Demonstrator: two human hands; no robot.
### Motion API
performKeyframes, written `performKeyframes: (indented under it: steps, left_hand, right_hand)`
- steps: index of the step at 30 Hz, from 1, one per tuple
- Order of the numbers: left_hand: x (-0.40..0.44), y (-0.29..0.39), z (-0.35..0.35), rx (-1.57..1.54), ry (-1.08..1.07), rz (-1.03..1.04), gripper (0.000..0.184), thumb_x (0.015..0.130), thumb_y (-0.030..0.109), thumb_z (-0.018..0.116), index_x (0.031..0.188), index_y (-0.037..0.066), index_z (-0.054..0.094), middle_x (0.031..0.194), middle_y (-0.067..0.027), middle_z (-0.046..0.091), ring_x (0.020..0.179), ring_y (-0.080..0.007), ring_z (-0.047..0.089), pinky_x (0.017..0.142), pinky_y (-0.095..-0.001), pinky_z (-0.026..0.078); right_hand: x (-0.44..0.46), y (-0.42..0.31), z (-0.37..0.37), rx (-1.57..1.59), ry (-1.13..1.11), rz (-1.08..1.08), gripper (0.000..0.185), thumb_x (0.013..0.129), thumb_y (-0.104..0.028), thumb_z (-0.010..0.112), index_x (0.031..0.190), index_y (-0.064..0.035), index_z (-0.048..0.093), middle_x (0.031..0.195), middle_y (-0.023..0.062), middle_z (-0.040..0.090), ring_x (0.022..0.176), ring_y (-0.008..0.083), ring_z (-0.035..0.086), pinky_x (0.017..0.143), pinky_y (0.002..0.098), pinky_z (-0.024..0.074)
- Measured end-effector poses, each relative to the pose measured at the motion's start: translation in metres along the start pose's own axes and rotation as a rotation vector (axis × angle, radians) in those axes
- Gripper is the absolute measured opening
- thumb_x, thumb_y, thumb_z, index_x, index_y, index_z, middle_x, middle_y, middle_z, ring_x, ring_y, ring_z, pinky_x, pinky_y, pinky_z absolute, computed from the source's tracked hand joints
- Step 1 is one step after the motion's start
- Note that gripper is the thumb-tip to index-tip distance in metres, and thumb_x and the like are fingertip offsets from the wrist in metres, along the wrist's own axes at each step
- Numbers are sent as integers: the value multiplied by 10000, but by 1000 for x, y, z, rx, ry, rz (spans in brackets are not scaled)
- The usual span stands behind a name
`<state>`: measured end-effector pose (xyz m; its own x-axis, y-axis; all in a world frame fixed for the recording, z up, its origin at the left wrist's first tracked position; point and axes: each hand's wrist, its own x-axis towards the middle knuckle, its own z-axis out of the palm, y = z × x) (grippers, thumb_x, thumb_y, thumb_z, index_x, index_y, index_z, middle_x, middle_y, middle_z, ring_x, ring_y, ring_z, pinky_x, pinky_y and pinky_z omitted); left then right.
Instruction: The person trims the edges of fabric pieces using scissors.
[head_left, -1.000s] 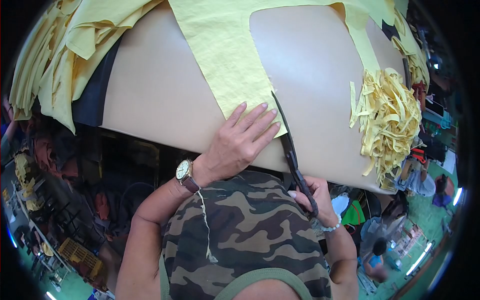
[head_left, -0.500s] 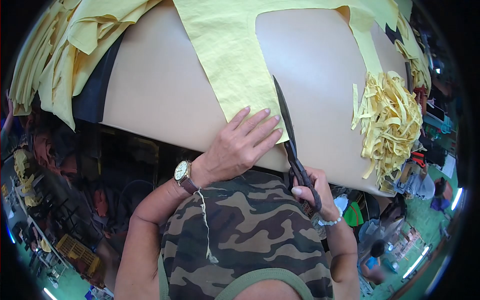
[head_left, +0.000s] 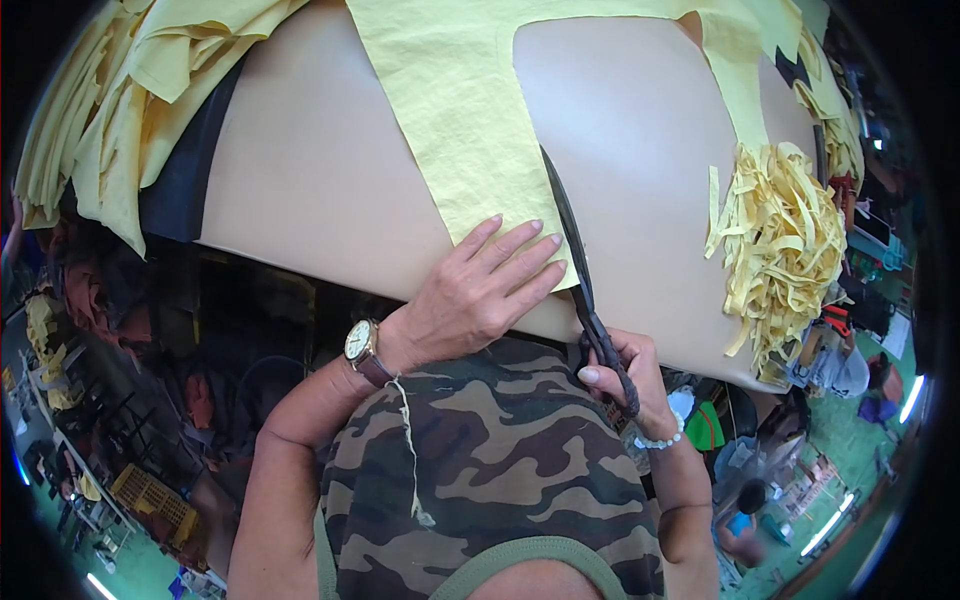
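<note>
A yellow fabric piece (head_left: 455, 130) lies flat on the pale table (head_left: 310, 150), its narrow end towards me. My left hand (head_left: 485, 285) rests on that end with fingers stretched out and pressed flat. My right hand (head_left: 630, 380) grips the handles of long dark scissors (head_left: 568, 225). Their blades run along the right edge of the fabric, close to my left fingertips. The blades look nearly closed, and whether cloth sits between them cannot be made out.
A heap of yellow fabric strips (head_left: 785, 250) hangs over the table's right edge. Stacked yellow cloth (head_left: 90, 130) drapes at the far left. Below right, a person (head_left: 745, 530) is on the green floor. A yellow crate (head_left: 155, 505) stands at lower left.
The scissors have turned slightly, their blades now tighter against the fabric's right edge. My right hand shifted a little; my left hand stays pressed on the cloth.
</note>
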<state>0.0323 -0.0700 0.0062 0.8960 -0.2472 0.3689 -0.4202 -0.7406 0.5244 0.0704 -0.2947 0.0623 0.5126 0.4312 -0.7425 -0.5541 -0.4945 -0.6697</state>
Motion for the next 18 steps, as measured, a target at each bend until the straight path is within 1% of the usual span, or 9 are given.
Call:
performKeyframes:
  steps: [4,7,10,18]
  left_hand:
    - [0,0,0,-12,0,3,347,737,112,599,1082,76,603,1176,-97,561,1097,-261,533,903,-431,430]
    - [0,0,0,-8,-3,5,349,736,118,603,1083,77,603,1174,-99,562,1094,-260,535,902,-427,431]
    - [0,0,1,-7,-4,5,352,734,120,608,1084,79,603,1175,-100,562,1092,-259,537,902,-424,431]
    - [-1,0,1,-7,-10,1,358,736,120,613,1092,89,603,1183,-91,560,1093,-256,536,905,-421,432]
  right_hand:
    - [-2,-2,-2,8,-14,28,300,701,-226,756,681,-39,522,558,-51,467,505,21,412,453,176,306]
    - [-3,-2,0,17,-18,-23,304,670,-229,766,679,-40,529,579,-54,459,534,22,399,475,181,298]
    - [-3,4,-4,8,-37,-8,308,650,-235,768,682,-39,533,594,-52,464,553,24,398,488,184,290]
    - [-2,4,-1,-10,-10,-18,319,678,-234,772,657,-49,513,567,-56,458,522,21,395,465,182,281]
